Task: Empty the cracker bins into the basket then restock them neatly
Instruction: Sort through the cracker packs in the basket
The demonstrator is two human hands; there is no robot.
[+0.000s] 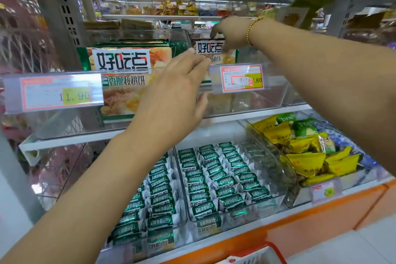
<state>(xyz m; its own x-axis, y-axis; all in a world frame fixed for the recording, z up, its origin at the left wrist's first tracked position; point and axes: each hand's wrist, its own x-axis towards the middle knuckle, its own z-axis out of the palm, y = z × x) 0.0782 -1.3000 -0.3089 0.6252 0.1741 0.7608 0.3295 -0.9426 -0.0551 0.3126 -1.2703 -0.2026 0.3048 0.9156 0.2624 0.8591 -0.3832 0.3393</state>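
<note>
Right hand [229,32], gold bracelet [251,31] on the wrist, reaches into the upper right bin [274,96]. Its fingers are curled downward and pinch the top edge of a pack [211,50] standing upright in that bin, behind the price tag [242,78] clipped to the bin's front.

Left hand [177,92] is extended toward the same bin. Its fingers are straight and close together, with the tips at the front rim just beside the tag's left edge. The thumb is spread below, against the clear front wall. It holds nothing, and firm contact with the rim cannot be confirmed.

The upper left bin [64,122] holds a large pack [124,79] standing face-forward, with further packs stacked behind it. A second tag [53,92] marked 11.90 is on its front.

On the lower shelf, two clear bins hold small green packs [214,178] laid in tidy overlapping rows. To their right, a tilted bin holds loose yellow packs [306,156] mixed with a few green ones.

The basket [276,251] shows only a red rim at the bottom edge of the view, below the orange shelf base. Its contents cannot be made out.
</note>
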